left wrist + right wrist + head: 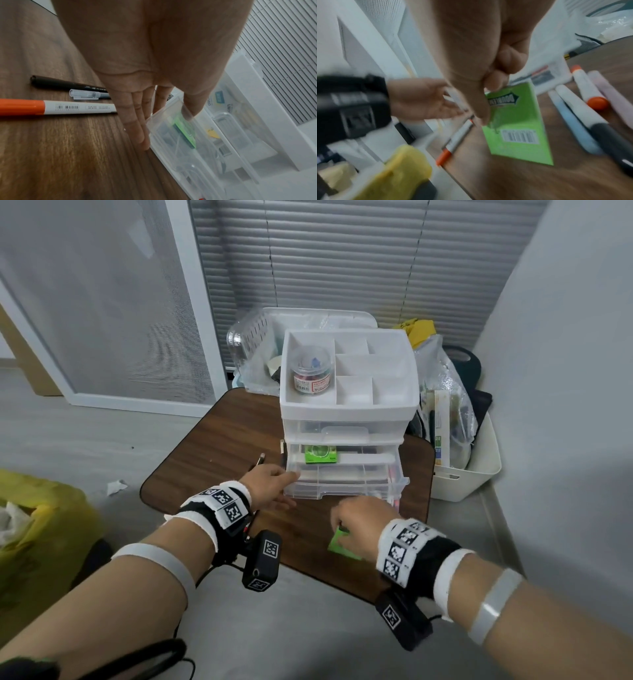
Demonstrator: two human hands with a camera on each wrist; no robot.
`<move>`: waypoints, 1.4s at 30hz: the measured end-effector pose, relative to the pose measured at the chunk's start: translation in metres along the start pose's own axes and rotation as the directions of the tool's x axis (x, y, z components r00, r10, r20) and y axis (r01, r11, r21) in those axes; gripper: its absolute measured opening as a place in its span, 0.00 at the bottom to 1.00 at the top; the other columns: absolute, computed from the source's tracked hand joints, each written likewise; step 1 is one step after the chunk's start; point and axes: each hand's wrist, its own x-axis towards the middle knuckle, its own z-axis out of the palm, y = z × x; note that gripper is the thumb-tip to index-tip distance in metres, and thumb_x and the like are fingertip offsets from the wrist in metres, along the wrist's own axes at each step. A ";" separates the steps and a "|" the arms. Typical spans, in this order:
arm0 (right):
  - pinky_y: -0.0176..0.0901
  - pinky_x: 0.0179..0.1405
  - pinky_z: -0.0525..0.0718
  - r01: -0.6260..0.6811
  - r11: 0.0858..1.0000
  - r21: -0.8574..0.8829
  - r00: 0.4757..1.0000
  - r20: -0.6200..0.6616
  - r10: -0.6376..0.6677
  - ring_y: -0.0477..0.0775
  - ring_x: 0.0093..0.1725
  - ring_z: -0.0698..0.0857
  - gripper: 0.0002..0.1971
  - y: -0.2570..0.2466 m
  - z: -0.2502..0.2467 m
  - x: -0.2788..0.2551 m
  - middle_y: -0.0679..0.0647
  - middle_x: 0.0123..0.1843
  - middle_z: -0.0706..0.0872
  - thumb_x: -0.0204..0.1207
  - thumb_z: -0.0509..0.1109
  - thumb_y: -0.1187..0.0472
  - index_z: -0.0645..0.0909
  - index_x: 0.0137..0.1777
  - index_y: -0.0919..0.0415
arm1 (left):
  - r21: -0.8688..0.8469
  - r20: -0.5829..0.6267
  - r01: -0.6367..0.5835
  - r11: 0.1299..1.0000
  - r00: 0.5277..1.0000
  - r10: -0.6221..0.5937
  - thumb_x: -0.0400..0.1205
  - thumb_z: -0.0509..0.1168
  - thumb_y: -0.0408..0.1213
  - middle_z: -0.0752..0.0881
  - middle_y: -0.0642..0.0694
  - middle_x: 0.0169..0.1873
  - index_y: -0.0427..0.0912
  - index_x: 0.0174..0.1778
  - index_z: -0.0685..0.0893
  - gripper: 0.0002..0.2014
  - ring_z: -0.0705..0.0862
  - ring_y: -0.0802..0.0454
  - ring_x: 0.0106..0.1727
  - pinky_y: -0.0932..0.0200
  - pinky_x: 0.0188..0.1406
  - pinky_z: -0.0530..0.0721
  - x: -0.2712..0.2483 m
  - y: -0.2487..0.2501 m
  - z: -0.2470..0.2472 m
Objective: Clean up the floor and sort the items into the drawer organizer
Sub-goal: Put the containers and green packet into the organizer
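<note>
Nearest, right hand (363, 518) over the brown board (212, 446), thumb and curled fingers pinching the top edge of a green pack (515, 121), barcode face showing, lower edge close to the wood; contact with the board cannot be told. Just right of it on the board, several markers (583, 116) lying side by side. Left hand (270, 484) at the front left corner of the pulled-out clear drawer (342, 477), thumb over its rim, straight fingers (137, 121) pressed flat against its outer wall. Inside that drawer, a second green pack (321, 455). Left of the hand, three pens (72, 106) on the wood. Further back, the white organizer (349, 409), a round tub (312, 374) in its top tray. Behind, a clear bin (253, 344); at right, a white basket (479, 470).
</note>
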 end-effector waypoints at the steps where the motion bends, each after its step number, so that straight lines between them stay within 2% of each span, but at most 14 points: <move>1: 0.51 0.53 0.85 0.039 0.997 0.073 0.999 -0.037 -0.037 0.53 0.53 0.86 0.08 0.001 -0.013 -0.004 0.48 0.53 0.87 0.76 0.70 0.54 0.85 0.53 0.50 | -0.004 -0.009 -0.006 1.000 1.000 0.006 0.85 0.67 0.44 0.87 0.29 0.60 0.32 0.64 0.79 0.20 0.92 0.38 0.48 0.47 0.49 0.91 -0.001 -0.001 0.000; 5: 0.25 0.41 0.74 0.218 0.930 0.298 0.899 -0.431 -0.073 0.33 0.39 0.80 0.06 0.004 -0.063 -0.021 0.39 0.42 0.82 0.74 0.77 0.54 0.86 0.47 0.52 | -0.038 -0.018 -0.031 0.999 0.999 0.030 0.86 0.65 0.39 0.84 0.29 0.62 0.35 0.69 0.76 0.17 0.90 0.40 0.40 0.49 0.41 0.91 -0.008 -0.001 0.003; 8: 0.37 0.35 0.79 0.186 0.944 0.272 0.757 -0.652 0.038 0.38 0.33 0.78 0.06 0.014 -0.074 -0.023 0.43 0.42 0.78 0.74 0.75 0.56 0.80 0.44 0.54 | -0.031 -0.013 -0.052 0.998 0.999 0.051 0.87 0.62 0.35 0.84 0.34 0.60 0.39 0.71 0.76 0.16 0.89 0.42 0.37 0.56 0.33 0.91 -0.015 0.003 0.004; 11: 0.53 0.27 0.82 -0.056 0.997 0.049 0.806 -0.587 0.074 0.57 0.30 0.79 0.05 0.024 -0.060 -0.009 0.50 0.47 0.75 0.76 0.70 0.57 0.76 0.45 0.55 | -0.004 -0.003 -0.053 0.999 0.999 0.053 0.87 0.62 0.33 0.86 0.31 0.59 0.38 0.68 0.78 0.14 0.88 0.39 0.38 0.51 0.37 0.91 -0.020 0.002 0.004; 15: 0.48 0.28 0.75 -0.222 0.972 -0.082 0.899 -0.403 0.172 0.65 0.38 0.81 0.09 0.024 -0.038 0.012 0.56 0.57 0.79 0.78 0.68 0.63 0.76 0.57 0.60 | 0.001 0.024 -0.051 0.999 0.998 0.051 0.86 0.64 0.37 0.87 0.36 0.57 0.41 0.71 0.78 0.16 0.89 0.39 0.42 0.40 0.55 0.89 -0.025 0.000 0.003; 18: 0.49 0.37 0.77 -0.263 0.965 0.013 0.906 -0.341 0.251 0.66 0.50 0.85 0.13 0.023 -0.033 0.026 0.57 0.57 0.81 0.78 0.67 0.63 0.74 0.62 0.61 | 0.054 0.109 -0.157 0.986 0.983 0.151 0.82 0.71 0.41 0.86 0.41 0.63 0.52 0.76 0.72 0.26 0.91 0.41 0.49 0.52 0.45 0.92 -0.032 -0.001 -0.002; 21: 0.52 0.48 0.83 -0.236 0.942 0.240 0.897 -0.319 0.306 0.61 0.51 0.83 0.08 0.023 -0.030 0.034 0.54 0.52 0.80 0.78 0.67 0.59 0.75 0.54 0.58 | 0.213 0.142 -0.291 0.933 0.954 0.265 0.72 0.81 0.41 0.85 0.54 0.64 0.55 0.79 0.66 0.42 0.86 0.49 0.64 0.54 0.57 0.88 -0.037 -0.004 -0.008; 23: 0.52 0.49 0.82 -0.203 0.930 0.306 0.859 -0.400 0.319 0.57 0.51 0.80 0.04 0.026 -0.027 0.029 0.51 0.47 0.79 0.78 0.66 0.56 0.75 0.47 0.56 | 0.358 0.079 -0.303 0.883 0.952 0.295 0.70 0.82 0.41 0.78 0.63 0.62 0.53 0.82 0.62 0.48 0.80 0.59 0.67 0.62 0.61 0.81 -0.035 -0.003 -0.008; 27: 0.51 0.52 0.76 -0.247 0.910 0.333 0.730 -0.554 0.401 0.56 0.50 0.73 0.10 0.048 -0.017 0.007 0.49 0.42 0.76 0.77 0.66 0.51 0.74 0.38 0.55 | 0.433 -0.044 -0.307 0.847 0.932 0.360 0.65 0.85 0.42 0.72 0.45 0.75 0.57 0.86 0.45 0.64 0.82 0.52 0.63 0.53 0.61 0.85 -0.019 0.002 -0.003; 31: 0.53 0.59 0.80 -0.243 0.738 0.629 0.558 -0.532 0.637 0.58 0.56 0.78 0.14 0.080 -0.010 -0.003 0.55 0.56 0.76 0.74 0.68 0.62 0.75 0.59 0.62 | 0.488 -0.130 -0.329 0.809 0.889 0.440 0.57 0.88 0.47 0.63 0.46 0.73 0.65 0.84 0.46 0.68 0.70 0.54 0.66 0.45 0.74 0.73 -0.002 0.009 0.001; 34: 0.53 0.73 0.75 -0.100 0.418 0.903 0.719 -0.225 0.658 0.53 0.68 0.77 0.31 0.098 -0.018 0.007 0.54 0.71 0.76 0.76 0.63 0.67 0.65 0.81 0.59 | 0.364 -0.121 -0.429 0.827 0.858 0.499 0.54 0.89 0.45 0.68 0.51 0.73 0.58 0.82 0.55 0.65 0.71 0.57 0.72 0.48 0.74 0.77 0.011 0.011 0.002; 36: 0.56 0.75 0.74 -0.058 0.343 0.938 0.793 -0.165 0.587 0.51 0.73 0.79 0.33 0.114 -0.014 0.021 0.50 0.73 0.81 0.73 0.64 0.65 0.67 0.81 0.52 | 0.261 -0.131 -0.455 0.852 0.857 0.498 0.56 0.89 0.40 0.73 0.54 0.71 0.55 0.81 0.57 0.62 0.74 0.55 0.73 0.52 0.71 0.80 0.018 0.013 0.005; 38: 0.53 0.68 0.79 -0.034 0.320 0.947 0.813 -0.160 0.559 0.53 0.69 0.83 0.29 0.119 -0.013 0.029 0.48 0.66 0.86 0.72 0.65 0.62 0.74 0.75 0.51 | 0.264 -0.201 -0.452 0.852 0.838 0.507 0.62 0.87 0.36 0.76 0.54 0.64 0.54 0.78 0.57 0.55 0.78 0.53 0.68 0.54 0.69 0.80 0.021 0.015 0.007; 42: 0.37 0.52 0.73 -0.035 0.265 0.964 0.792 -0.135 0.596 0.33 0.56 0.78 0.19 0.105 -0.025 0.021 0.33 0.56 0.80 0.81 0.62 0.61 0.70 0.71 0.46 | 0.316 -0.364 -0.409 0.856 0.781 0.508 0.68 0.83 0.39 0.80 0.54 0.52 0.55 0.64 0.62 0.38 0.85 0.48 0.55 0.51 0.55 0.85 0.030 0.021 0.014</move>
